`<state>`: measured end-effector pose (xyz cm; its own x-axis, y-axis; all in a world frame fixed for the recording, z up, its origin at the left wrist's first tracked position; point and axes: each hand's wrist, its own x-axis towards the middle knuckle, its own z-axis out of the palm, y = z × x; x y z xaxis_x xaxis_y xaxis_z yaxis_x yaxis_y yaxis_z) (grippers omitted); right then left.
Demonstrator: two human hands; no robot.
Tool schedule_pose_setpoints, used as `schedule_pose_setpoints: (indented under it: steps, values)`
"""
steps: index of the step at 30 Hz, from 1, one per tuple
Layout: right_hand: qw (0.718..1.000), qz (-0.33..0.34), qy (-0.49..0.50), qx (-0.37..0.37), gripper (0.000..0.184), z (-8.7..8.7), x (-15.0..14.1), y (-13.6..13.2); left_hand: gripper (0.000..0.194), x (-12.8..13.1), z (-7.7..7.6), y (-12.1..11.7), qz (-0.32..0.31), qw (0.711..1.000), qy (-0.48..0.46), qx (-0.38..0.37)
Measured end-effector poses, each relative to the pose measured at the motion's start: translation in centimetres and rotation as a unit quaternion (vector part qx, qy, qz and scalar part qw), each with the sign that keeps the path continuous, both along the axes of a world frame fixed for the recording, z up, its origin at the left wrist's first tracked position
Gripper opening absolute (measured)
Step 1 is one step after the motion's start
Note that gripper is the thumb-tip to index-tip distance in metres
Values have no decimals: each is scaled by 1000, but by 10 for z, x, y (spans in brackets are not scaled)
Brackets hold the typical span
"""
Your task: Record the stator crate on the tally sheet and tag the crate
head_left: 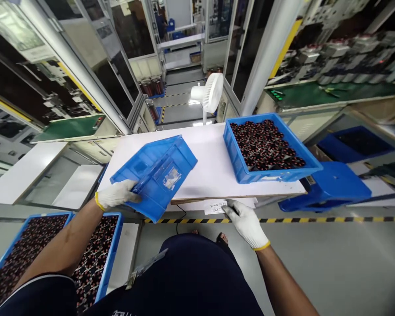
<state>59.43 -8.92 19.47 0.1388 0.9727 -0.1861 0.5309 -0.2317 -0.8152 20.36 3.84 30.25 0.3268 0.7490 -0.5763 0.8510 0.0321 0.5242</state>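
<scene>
Crate gripped, tilted, in left hand; right hand half-open beside paper slip.

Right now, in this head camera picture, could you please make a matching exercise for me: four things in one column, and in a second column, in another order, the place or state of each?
Things:
1. Left hand
2. Right hand
3. Standing fan
4. Full blue crate

Places or states:
A. On the white board
B. Behind the white board
C. Gripping a tilted blue crate
D. Beside a paper note

Right pairs: 1-C, 2-D, 3-B, 4-A
</scene>
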Motion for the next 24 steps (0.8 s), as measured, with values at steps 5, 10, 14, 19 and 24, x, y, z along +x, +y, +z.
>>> schedule_pose_setpoints:
  steps: [5, 10, 14, 19, 24]
  values:
    - [983, 166, -15, 77, 27, 43, -45, 61, 35, -3, 24, -22, -8, 991, -107, -77]
    - [974, 207, -47, 76, 25, 54, -88, 85, 29, -9, 26, -27, -2, 984, -163, -75]
    - [976, 202, -32, 81, 26, 52, -101, 92, 32, -12, 32, -25, 1, 989, -131, -71]
    - [980, 184, -22, 75, 27, 45, -105, 103, 31, -17, 38, -21, -30, 992, -113, -43]
    - [979, 181, -58, 79, 28, 37, -110, 112, 38, -21, 38, -18, -36, 989, -134, -43]
